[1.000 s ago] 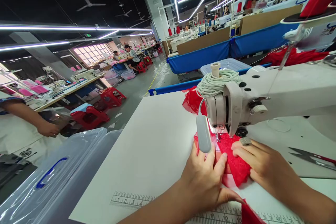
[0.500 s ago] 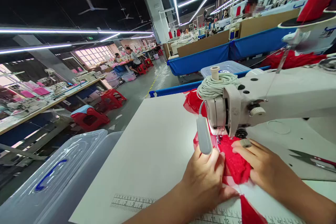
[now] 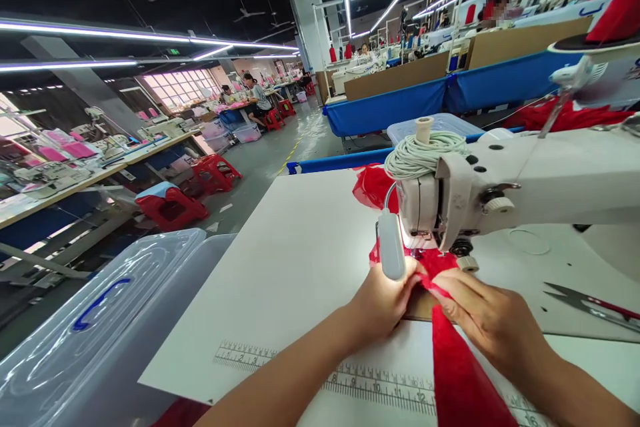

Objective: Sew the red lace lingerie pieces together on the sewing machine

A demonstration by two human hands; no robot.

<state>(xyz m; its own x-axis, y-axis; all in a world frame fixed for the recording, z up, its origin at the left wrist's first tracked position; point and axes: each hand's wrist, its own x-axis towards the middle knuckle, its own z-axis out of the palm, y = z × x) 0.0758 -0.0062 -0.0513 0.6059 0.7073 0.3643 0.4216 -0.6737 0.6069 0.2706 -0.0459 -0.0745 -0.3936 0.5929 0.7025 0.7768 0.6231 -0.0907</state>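
My left hand (image 3: 380, 300) pinches the edge of a piece of red fabric (image 3: 453, 367) just in front of the needle area of a white sewing machine (image 3: 565, 177). Close beside it on the right, my right hand (image 3: 493, 310) has thumb and fingers closed on the same fabric. Some of the cloth bunches near the presser foot, and a strip runs down between my hands over the table's front. A small grey lamp (image 3: 391, 247) on a bent stalk partly covers my left fingers.
Thread snips (image 3: 593, 303) lie right of my right hand. A printed ruler scale (image 3: 355, 380) runs along the white table (image 3: 280, 260). Lidded plastic bins (image 3: 120, 293) stand at the left. Coiled cord (image 3: 423, 155) sits on the machine head. Other people work farther off.
Both hands have shifted on the fabric and drawn closer together, with the right fingers now pinching its edge. A red strip has come into fuller view below. The camera view has shifted slightly.
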